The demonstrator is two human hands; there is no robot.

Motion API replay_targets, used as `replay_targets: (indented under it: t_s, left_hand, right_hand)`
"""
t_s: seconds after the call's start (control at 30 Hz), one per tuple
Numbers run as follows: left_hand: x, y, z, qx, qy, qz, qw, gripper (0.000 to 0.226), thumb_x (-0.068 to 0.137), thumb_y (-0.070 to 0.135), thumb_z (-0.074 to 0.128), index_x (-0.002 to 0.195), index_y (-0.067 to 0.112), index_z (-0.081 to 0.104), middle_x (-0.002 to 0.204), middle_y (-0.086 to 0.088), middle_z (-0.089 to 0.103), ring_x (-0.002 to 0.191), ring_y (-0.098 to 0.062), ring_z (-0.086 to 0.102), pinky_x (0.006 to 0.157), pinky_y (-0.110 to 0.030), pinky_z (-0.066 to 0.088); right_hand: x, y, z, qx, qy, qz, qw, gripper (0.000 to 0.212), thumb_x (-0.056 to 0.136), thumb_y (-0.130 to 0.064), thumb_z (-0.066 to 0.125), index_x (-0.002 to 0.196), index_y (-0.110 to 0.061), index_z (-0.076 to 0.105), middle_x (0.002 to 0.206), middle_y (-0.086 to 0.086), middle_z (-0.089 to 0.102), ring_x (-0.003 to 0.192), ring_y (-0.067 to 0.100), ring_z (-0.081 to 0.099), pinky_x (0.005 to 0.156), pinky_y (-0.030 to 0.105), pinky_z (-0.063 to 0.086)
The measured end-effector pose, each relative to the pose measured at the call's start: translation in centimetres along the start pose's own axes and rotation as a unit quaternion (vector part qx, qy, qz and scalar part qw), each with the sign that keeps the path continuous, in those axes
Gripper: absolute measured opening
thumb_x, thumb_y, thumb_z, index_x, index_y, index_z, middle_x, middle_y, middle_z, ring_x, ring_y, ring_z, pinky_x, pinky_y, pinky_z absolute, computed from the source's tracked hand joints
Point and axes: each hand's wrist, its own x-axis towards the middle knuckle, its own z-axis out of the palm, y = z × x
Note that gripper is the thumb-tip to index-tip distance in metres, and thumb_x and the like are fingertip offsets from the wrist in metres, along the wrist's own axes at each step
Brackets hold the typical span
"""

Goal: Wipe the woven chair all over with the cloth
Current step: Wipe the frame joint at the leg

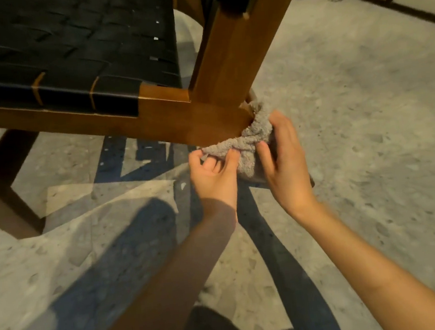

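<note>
Against the woven chair (201,123) corner, left grip (213,174) and right grip (282,164) both hold the cloth (254,133).

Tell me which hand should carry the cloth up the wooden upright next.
The right hand, probably: it grips the cloth bunched against the upright, while the left hand pinches its end below the seat rail.
</note>
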Motion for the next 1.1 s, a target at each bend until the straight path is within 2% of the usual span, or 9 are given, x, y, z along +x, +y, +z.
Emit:
replay_targets:
  t_s: [0.1, 0.37, 0.5, 0.57, 0.67, 0.77, 0.9, 1.0, 1.1]
  left_hand:
    - [-0.2, -3.0, 1.3, 0.041, -0.022, -0.004, 0.999, 0.041, 0.084, -0.006, 0.064, 0.115, 0.016, 0.049, 0.104, 0.004, 0.065, 0.094, -0.001, 0.064, 0.078, -0.012, 0.052]
    - [0.7, -11.1, 4.3, 0.139, -0.088, -0.111, 0.980, 0.037, 0.083, -0.012, 0.060, 0.106, 0.012, 0.043, 0.103, -0.004, 0.061, 0.084, -0.005, 0.061, 0.068, -0.009, 0.050]
    - [1.2, -13.3, 5.1, 0.201, -0.101, -0.147, 0.963, 0.038, 0.083, -0.005, 0.064, 0.110, 0.013, 0.046, 0.121, -0.010, 0.061, 0.107, -0.018, 0.059, 0.089, -0.024, 0.046]
    - [1.3, -13.6, 5.0, 0.206, -0.096, -0.152, 0.962, 0.037, 0.082, -0.003, 0.066, 0.110, 0.014, 0.048, 0.120, -0.011, 0.062, 0.103, -0.017, 0.060, 0.086, -0.023, 0.048]
    - [1.1, -12.8, 4.5, 0.163, -0.074, -0.168, 0.970, 0.031, 0.082, 0.001, 0.069, 0.107, 0.010, 0.052, 0.111, -0.009, 0.066, 0.091, -0.014, 0.064, 0.069, -0.016, 0.052]
    - [0.7, -10.6, 3.3, 0.111, -0.062, -0.159, 0.979, 0.028, 0.083, 0.004, 0.069, 0.108, 0.008, 0.057, 0.106, -0.008, 0.069, 0.093, -0.015, 0.067, 0.069, -0.018, 0.053]
    - [0.5, -4.8, 1.3, 0.040, -0.043, -0.131, 0.990, 0.029, 0.083, 0.006, 0.069, 0.107, 0.018, 0.059, 0.111, 0.001, 0.067, 0.097, -0.007, 0.064, 0.076, -0.018, 0.051]
    - [0.5, -0.8, 0.1, -0.006, -0.025, -0.096, 0.995, 0.026, 0.083, 0.003, 0.069, 0.087, 0.028, 0.059, 0.086, 0.014, 0.070, 0.085, -0.001, 0.064, 0.067, -0.016, 0.050]
    - [0.3, 1.6, -0.5, -0.048, 0.003, -0.090, 0.995, 0.032, 0.083, 0.002, 0.067, 0.112, 0.015, 0.060, 0.111, 0.001, 0.068, 0.095, -0.007, 0.063, 0.070, -0.013, 0.052]
  right_hand:
    - [-2.0, 3.1, -1.2, 0.018, -0.025, 0.044, 0.999, 0.041, 0.095, 0.002, 0.047, 0.131, -0.017, 0.041, 0.128, -0.002, 0.044, 0.116, -0.012, 0.038, 0.101, 0.007, 0.028]
    - [-6.0, 12.3, -4.3, -0.080, -0.116, 0.149, 0.979, 0.036, 0.095, 0.001, 0.048, 0.130, -0.002, 0.042, 0.115, 0.000, 0.044, 0.104, 0.003, 0.040, 0.087, -0.001, 0.026]
    - [-6.6, 14.3, -4.8, -0.078, -0.154, 0.193, 0.966, 0.036, 0.095, 0.001, 0.048, 0.130, 0.001, 0.042, 0.119, 0.011, 0.050, 0.109, 0.022, 0.050, 0.090, 0.016, 0.034]
    - [-6.6, 14.2, -4.8, -0.069, -0.145, 0.199, 0.967, 0.036, 0.094, 0.002, 0.049, 0.129, 0.000, 0.044, 0.118, 0.008, 0.053, 0.109, 0.023, 0.052, 0.089, 0.018, 0.036]
    - [-6.0, 12.3, -4.8, -0.050, -0.113, 0.171, 0.978, 0.035, 0.094, 0.002, 0.050, 0.128, -0.006, 0.049, 0.112, 0.000, 0.057, 0.103, 0.012, 0.056, 0.085, 0.012, 0.040]
    - [-4.5, 9.4, -4.6, -0.045, -0.090, 0.114, 0.988, 0.040, 0.092, 0.004, 0.051, 0.128, -0.015, 0.052, 0.110, -0.003, 0.061, 0.099, 0.000, 0.057, 0.083, 0.006, 0.040]
    - [-1.8, 4.7, -3.2, -0.032, -0.088, 0.086, 0.992, 0.042, 0.093, -0.005, 0.055, 0.135, -0.010, 0.051, 0.136, 0.004, 0.054, 0.125, 0.009, 0.049, 0.106, 0.024, 0.040]
    - [0.0, 1.0, -1.8, -0.042, -0.032, 0.046, 0.998, 0.049, 0.090, -0.007, 0.061, 0.137, -0.008, 0.047, 0.136, -0.007, 0.038, 0.128, -0.005, 0.029, 0.108, 0.007, 0.024]
    - [1.6, -1.8, -1.0, -0.043, -0.017, 0.016, 0.999, 0.043, 0.089, -0.008, 0.062, 0.131, -0.009, 0.055, 0.134, -0.004, 0.050, 0.127, 0.008, 0.043, 0.107, 0.019, 0.036]
